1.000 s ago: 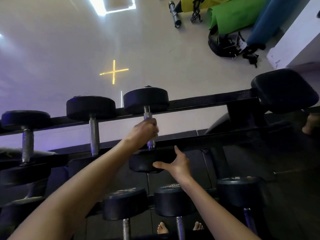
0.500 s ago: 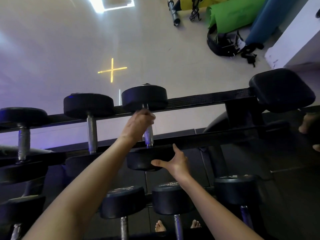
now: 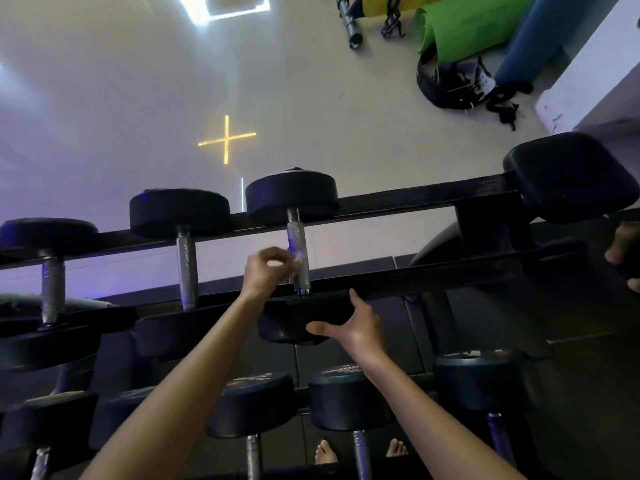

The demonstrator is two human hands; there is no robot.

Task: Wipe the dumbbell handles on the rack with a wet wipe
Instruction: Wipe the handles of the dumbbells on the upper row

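Lettering on the lower black rubber dumbbell heads is too blurred for us to read. On the top tier of the black metal rack, our left hand pinches a small white wet wipe at a knurled steel dumbbell handle. Our right hand is spread near that dumbbell's closer head. Beyond lie a pale glossy floor and a green rolled mat.

A wet wipe is pinched in the raised left hand, while the right hand is held open, thumb spread.
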